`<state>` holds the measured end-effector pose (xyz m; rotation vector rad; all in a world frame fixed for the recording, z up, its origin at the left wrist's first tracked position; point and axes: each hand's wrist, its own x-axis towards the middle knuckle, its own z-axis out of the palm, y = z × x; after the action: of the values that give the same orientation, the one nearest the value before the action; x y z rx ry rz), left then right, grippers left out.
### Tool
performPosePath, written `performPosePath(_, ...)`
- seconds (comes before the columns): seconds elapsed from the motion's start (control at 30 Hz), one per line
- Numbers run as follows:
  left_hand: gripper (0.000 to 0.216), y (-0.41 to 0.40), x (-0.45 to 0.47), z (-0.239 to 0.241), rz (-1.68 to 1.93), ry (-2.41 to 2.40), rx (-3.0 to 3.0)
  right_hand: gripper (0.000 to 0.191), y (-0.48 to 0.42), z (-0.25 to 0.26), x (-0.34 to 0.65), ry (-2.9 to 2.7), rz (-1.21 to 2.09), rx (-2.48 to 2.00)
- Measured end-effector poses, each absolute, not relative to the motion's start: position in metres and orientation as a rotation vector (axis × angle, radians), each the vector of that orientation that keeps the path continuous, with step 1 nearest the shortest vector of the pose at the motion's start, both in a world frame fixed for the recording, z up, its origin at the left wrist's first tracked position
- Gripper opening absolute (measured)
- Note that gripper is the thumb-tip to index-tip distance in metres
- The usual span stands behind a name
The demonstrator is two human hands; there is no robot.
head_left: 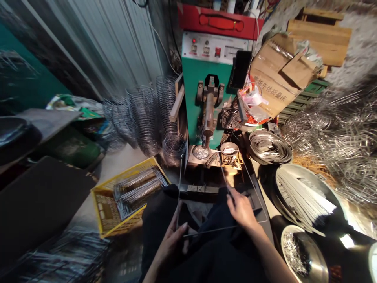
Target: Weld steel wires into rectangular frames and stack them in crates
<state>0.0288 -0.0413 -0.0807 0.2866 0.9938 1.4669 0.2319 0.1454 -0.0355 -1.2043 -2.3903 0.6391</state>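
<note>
A rectangular frame of thin bent wire [180,179] spans the space between my lap and the machine. My left hand [176,232] is closed around its lower left corner. In my right hand [242,208] is a thin, rod-like piece [223,169], pinched between the fingers; I cannot make out its exact kind. Its far end meets the frame's top wire. That top wire lies just beneath the round vertical tip [207,140] of the green and red machine [193,102]. A small dish of shiny bits [202,152] sits below the tip.
On the left stand a yellow crate [101,214] with wire pieces and stacked wire coils [143,122]. To the right are a coil of flat strip [266,147], a basin [282,196] with straight rods, a metal bowl [319,261] and tangled wire [350,145].
</note>
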Motion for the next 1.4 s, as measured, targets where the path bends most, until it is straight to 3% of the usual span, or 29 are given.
performPosePath(0.17, 0.093, -0.051, 0.021, -0.077, 1.463, 1.019, 0.232, 0.045, 0.152, -0.021, 0.263, -2.296, 0.654, -1.309)
performPosePath(0.33, 0.096, -0.054, 0.020, -0.069, 1.439, 1.002, 0.212, 0.037, 0.137, -0.003, 0.265, -2.252, 1.172, -1.073)
performPosePath(0.4, 0.096, -0.055, 0.021, -0.067, 1.447, 1.011, 0.226, 0.049, 0.132, -0.003, 0.263, -2.306, 1.343, -0.935)
performPosePath(0.47, 0.094, -0.057, 0.023, -0.065, 1.461, 1.022, 0.237, 0.075, 0.128, -0.006, 0.261, -2.426, 1.431, -0.809)
performPosePath(0.57, 0.087, -0.061, 0.025, -0.063, 1.478, 1.046, 0.249, 0.089, 0.124, -0.011, 0.258, -2.590, 1.412, -0.751)
performPosePath(0.87, 0.077, -0.065, 0.030, -0.051, 1.522, 1.077, 0.294, 0.083, 0.115, -0.014, 0.252, -2.731, 1.219, -0.647)
performPosePath(1.4, 0.092, -0.069, 0.023, -0.056, 1.514, 1.035, 0.294, 0.081, 0.108, -0.003, 0.249, -2.758, 1.217, -0.738)
